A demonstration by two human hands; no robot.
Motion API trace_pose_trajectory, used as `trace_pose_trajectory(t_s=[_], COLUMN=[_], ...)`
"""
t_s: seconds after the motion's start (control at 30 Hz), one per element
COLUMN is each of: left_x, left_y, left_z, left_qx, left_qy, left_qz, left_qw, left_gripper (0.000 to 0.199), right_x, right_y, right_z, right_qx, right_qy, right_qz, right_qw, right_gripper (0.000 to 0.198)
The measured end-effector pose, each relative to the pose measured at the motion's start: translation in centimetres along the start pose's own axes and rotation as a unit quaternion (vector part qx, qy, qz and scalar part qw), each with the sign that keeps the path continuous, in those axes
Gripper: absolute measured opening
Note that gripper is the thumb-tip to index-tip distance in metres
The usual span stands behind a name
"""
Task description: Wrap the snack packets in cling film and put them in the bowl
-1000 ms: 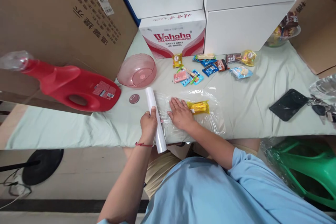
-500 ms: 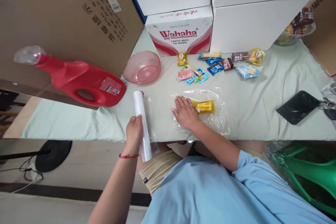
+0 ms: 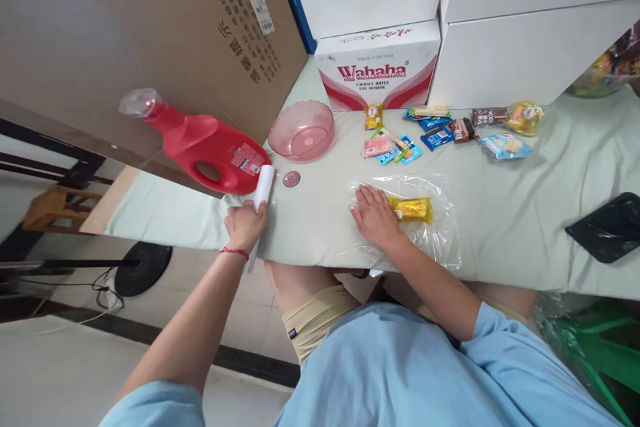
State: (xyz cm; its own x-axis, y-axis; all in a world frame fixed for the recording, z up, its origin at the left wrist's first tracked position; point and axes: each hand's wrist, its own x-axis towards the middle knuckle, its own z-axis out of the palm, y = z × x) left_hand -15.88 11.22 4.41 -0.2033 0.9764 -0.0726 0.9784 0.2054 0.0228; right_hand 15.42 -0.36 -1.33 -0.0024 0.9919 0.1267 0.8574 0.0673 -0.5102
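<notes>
Head view, observed from my station. Left hand [image 3: 246,223]: fingers wrapped around a white roll [image 3: 265,183], grasp firm as far as I can see. The roll lies slantwise near the front of the cloth-covered counter [image 3: 310,227], its lower end past the edge; its upper end meets the base of the red bottle [image 3: 220,153] in my view, contact uncertain. Right hand [image 3: 375,217]: grasping nothing, palm down, fingers extended on a clear plastic sheet [image 3: 443,243] spread over the counter. Yellow packet [image 3: 417,209] on the same sheet, just right of this hand; I cannot tell whether they touch. Between roll and sheet, nearer the roll: a small dark-pink disc [image 3: 291,179]. Behind the disc I note a pink bowl [image 3: 303,137]; to the bowl's right, a Wahaha carton [image 3: 377,73] with small snack packets scattered before it.
</notes>
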Motion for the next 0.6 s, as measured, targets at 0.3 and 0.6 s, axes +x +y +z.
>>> trace_pose_trajectory(t_s=[0.3, 0.6], left_x=[-1.6, -11.1], left_y=[-0.2, 9.1], left_z=[-0.6, 0.7], left_qx=[-0.039, -0.333], left_qy=[0.139, 0.074], left_qz=[0.054, 0.268], left_qw=[0.988, 0.901], left_gripper=[0.059, 0.038], right_x=[0.1, 0.2], right_y=[0.0, -0.2], right_z=[0.0, -0.4], right_qx=[0.018, 0.010], right_qy=[0.012, 0.013], right_qz=[-0.002, 0.000], right_qw=[1.000, 1.000], right_gripper=[0.058, 0.056])
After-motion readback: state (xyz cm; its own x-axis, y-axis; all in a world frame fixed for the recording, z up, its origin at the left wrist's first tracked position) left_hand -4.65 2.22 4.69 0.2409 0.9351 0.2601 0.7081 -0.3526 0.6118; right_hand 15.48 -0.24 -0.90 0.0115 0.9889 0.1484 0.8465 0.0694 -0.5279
